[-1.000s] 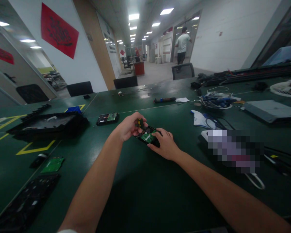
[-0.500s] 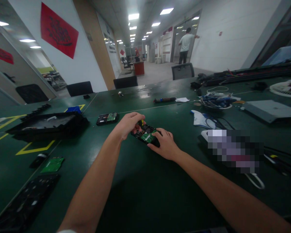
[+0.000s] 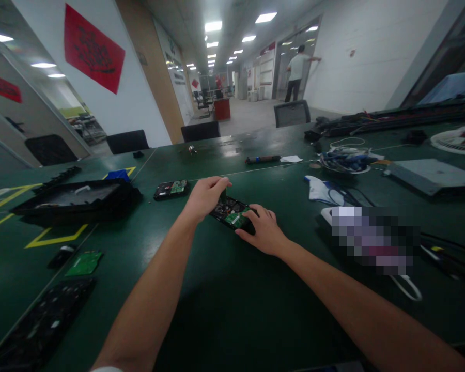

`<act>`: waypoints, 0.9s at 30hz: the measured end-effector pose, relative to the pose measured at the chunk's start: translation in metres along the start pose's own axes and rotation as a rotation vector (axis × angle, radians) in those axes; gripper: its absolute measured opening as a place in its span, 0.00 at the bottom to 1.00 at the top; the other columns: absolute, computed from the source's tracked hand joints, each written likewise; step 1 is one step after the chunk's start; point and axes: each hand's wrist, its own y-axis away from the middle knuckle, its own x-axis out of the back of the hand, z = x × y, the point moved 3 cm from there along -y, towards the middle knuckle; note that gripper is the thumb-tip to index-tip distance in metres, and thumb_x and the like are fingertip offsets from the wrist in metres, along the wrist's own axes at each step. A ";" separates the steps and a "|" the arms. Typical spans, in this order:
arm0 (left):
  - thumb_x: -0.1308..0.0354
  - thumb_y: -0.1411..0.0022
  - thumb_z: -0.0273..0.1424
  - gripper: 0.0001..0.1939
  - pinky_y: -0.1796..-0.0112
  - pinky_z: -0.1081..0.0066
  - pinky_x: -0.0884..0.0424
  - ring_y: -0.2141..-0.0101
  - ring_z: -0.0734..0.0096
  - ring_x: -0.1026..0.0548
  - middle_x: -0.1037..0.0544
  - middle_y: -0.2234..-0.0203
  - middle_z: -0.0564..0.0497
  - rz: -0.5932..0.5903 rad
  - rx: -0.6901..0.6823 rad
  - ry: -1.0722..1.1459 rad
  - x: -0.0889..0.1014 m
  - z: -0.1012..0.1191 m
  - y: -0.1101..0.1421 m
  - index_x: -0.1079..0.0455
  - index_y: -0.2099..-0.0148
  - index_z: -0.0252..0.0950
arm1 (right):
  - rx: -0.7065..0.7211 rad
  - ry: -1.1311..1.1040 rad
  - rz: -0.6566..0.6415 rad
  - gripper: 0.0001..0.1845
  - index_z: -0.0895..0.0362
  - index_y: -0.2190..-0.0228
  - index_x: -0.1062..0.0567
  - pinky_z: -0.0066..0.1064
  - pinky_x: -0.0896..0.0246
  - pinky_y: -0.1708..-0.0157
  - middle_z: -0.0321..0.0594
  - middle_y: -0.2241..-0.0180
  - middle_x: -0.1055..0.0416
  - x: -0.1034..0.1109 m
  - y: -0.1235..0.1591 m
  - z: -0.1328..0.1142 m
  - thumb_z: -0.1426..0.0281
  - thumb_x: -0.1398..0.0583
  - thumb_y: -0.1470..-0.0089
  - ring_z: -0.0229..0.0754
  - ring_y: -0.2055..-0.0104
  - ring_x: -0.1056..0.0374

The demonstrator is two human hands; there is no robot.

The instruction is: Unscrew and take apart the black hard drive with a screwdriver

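A flat black electronic device with a green circuit board (image 3: 238, 219), which looks like a hard drive, lies on the table between my hands. My right hand (image 3: 266, 231) grips its right end, the thumb along the near edge and fingers over the board. Above the device's left end is my left hand (image 3: 208, 196), its fingers pinched together and pointing down. Something dark and thin shows under those fingers; its kind is hidden. Farther left sits a second black device with a green board (image 3: 171, 189), apart from both hands.
At left are a black tray (image 3: 77, 199), a loose green board (image 3: 84, 262) and a dark panel (image 3: 42, 325). Right of my hands lie a blurred-out object (image 3: 372, 240), cables and a grey metal box (image 3: 437, 175). Beyond, a dark rod-like tool (image 3: 262, 159); a person (image 3: 295, 72) stands far back.
My left hand has turned over the device's left end, and the yellow bit between its fingers no longer shows. My right hand holds its place on the device.
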 end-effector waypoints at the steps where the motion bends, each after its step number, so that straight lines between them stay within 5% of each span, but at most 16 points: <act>1: 0.45 0.31 0.41 0.17 0.65 0.68 0.32 0.66 0.66 0.25 0.20 0.68 0.50 0.019 -0.029 -0.046 0.000 0.000 0.000 0.20 0.62 0.36 | -0.002 -0.001 -0.006 0.29 0.58 0.44 0.27 0.58 0.48 0.34 0.61 0.35 0.38 0.000 0.000 0.000 0.52 0.37 0.38 0.64 0.31 0.43; 7: 0.40 0.32 0.32 0.06 0.59 0.65 0.29 0.65 0.64 0.22 0.20 0.65 0.48 0.248 -0.055 -0.297 0.003 0.003 0.003 0.28 0.55 0.36 | -0.001 -0.011 -0.004 0.29 0.55 0.44 0.27 0.60 0.49 0.34 0.59 0.35 0.39 -0.001 0.000 0.002 0.50 0.38 0.38 0.63 0.31 0.43; 11: 0.40 0.32 0.29 0.02 0.55 0.63 0.27 0.59 0.62 0.22 0.22 0.57 0.44 0.304 -0.205 -0.398 0.000 0.005 0.005 0.27 0.58 0.37 | -0.007 -0.010 -0.013 0.30 0.55 0.44 0.27 0.60 0.50 0.34 0.58 0.35 0.39 -0.002 0.000 0.003 0.49 0.39 0.37 0.63 0.31 0.43; 17: 0.44 0.29 0.26 0.06 0.53 0.61 0.26 0.56 0.59 0.20 0.19 0.57 0.45 0.272 -0.246 -0.472 -0.005 0.004 0.005 0.25 0.55 0.38 | -0.014 0.000 -0.028 0.31 0.56 0.43 0.28 0.59 0.51 0.33 0.58 0.35 0.40 0.000 0.000 0.001 0.48 0.40 0.37 0.63 0.30 0.44; 20: 0.38 0.30 0.32 0.06 0.54 0.60 0.25 0.58 0.56 0.18 0.17 0.59 0.44 0.242 -0.170 -0.474 -0.006 0.003 0.005 0.27 0.53 0.38 | -0.017 0.002 -0.026 0.31 0.56 0.43 0.28 0.59 0.51 0.33 0.58 0.34 0.40 -0.001 0.000 0.002 0.48 0.40 0.37 0.63 0.30 0.44; 23: 0.31 0.36 0.36 0.15 0.55 0.60 0.25 0.59 0.56 0.17 0.17 0.62 0.45 0.246 -0.117 -0.409 -0.006 0.001 0.005 0.30 0.52 0.38 | -0.013 0.001 -0.011 0.30 0.55 0.43 0.28 0.59 0.50 0.33 0.57 0.35 0.39 -0.002 0.000 0.002 0.48 0.39 0.37 0.62 0.30 0.44; 27: 0.27 0.40 0.33 0.18 0.57 0.61 0.24 0.61 0.58 0.18 0.17 0.62 0.47 0.267 -0.112 -0.324 -0.006 -0.007 0.003 0.32 0.53 0.39 | -0.004 -0.001 0.006 0.30 0.56 0.44 0.27 0.58 0.48 0.34 0.58 0.35 0.38 -0.003 -0.001 0.003 0.49 0.38 0.38 0.62 0.31 0.43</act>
